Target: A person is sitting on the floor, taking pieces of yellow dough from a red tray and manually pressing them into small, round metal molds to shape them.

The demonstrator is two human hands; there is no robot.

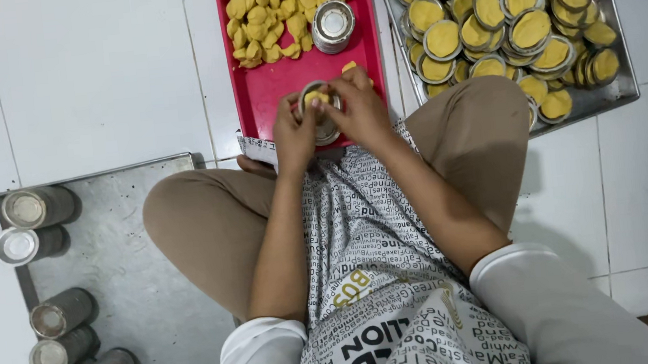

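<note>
I sit cross-legged on a white tiled floor with a red tray (276,92) in front of my knees. My left hand (293,133) and my right hand (356,107) together hold a small round metal mould (319,110) over the tray's near end. A lump of yellow dough (316,96) sits in the mould under my fingertips. A pile of yellow dough pieces (276,8) lies at the tray's far end, beside a short stack of empty moulds (333,25).
A metal tray (622,90) at the upper right holds several moulds filled with yellow dough (514,17). At the lower left, a steel tray (132,248) carries several stacks of empty moulds (37,208) lying on their sides. A printed apron covers my lap.
</note>
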